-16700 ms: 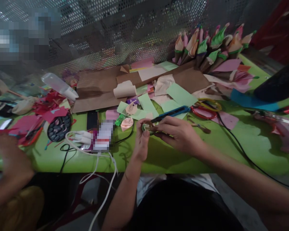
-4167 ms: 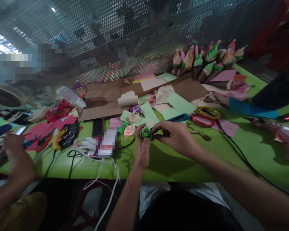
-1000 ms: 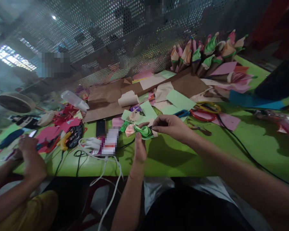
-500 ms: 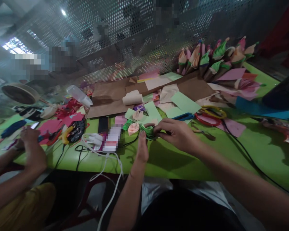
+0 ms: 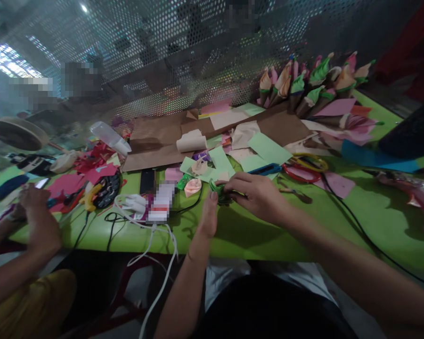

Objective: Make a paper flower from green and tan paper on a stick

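In the head view, the left hand (image 5: 209, 214) grips a green curled paper (image 5: 217, 187) between thumb and fingers, above the desk (image 5: 254, 242). The right hand (image 5: 259, 195) touches its right side with bent fingers; whether they pinch it cannot be told. A pale pink folded paper (image 5: 192, 188) lies just left of the left hand; a blue tool (image 5: 266, 169) lies just beyond the right hand.

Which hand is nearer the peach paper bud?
Left: the left hand is just right of the peach paper bud; the right hand is farther right, at the green paper.
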Available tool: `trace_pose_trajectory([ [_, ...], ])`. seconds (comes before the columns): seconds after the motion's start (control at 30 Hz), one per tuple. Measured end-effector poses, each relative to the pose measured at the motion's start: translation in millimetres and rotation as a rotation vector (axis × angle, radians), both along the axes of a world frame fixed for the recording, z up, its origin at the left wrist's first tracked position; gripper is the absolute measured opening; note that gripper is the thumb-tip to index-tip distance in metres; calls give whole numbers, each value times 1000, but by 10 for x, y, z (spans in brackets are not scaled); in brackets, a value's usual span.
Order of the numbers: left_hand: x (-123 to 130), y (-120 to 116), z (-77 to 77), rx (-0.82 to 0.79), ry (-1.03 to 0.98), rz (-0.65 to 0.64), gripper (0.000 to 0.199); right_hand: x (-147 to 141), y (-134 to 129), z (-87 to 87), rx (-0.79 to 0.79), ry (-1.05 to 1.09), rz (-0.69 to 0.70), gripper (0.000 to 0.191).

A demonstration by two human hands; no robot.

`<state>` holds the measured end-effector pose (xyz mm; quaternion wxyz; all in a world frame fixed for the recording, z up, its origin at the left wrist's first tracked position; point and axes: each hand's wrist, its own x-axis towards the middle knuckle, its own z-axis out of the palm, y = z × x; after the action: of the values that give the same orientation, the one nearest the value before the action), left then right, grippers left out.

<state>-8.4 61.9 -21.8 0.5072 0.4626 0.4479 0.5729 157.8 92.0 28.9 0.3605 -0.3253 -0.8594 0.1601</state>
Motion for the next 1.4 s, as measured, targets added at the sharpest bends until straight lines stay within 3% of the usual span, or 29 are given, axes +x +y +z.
trace_pose_trajectory([
  [0.17,7,-33,138,34,86,-78,41,-7,-5,14,-33,51,-17,16],
  [0.3,30,-25,221,27,94,-41,31,-24,-21,15,-117,104,-5,15],
  [0.53,66,-13,200,32,84,-6,27,20,-6,125,-207,198,-12,11],
  [0.67,48,-20,161,72,97,-16,30,275,-105,274,-173,262,-197,12],
  [0.77,29,-13,144,94,129,-10,30,662,-283,286,-180,221,-372,14],
  [1.0,4,40,202,138,236,57,22,1912,-846,37,-182,179,-955,25],
  [1.1,-21,98,216,153,312,64,20,2297,-1060,-76,-135,119,-1227,33],
  [1.23,-4,113,269,174,290,73,19,2446,-1124,-193,-336,88,-1255,42],
  [1.4,21,108,317,143,274,70,21,2320,-893,-187,-573,-145,-1364,37],
])
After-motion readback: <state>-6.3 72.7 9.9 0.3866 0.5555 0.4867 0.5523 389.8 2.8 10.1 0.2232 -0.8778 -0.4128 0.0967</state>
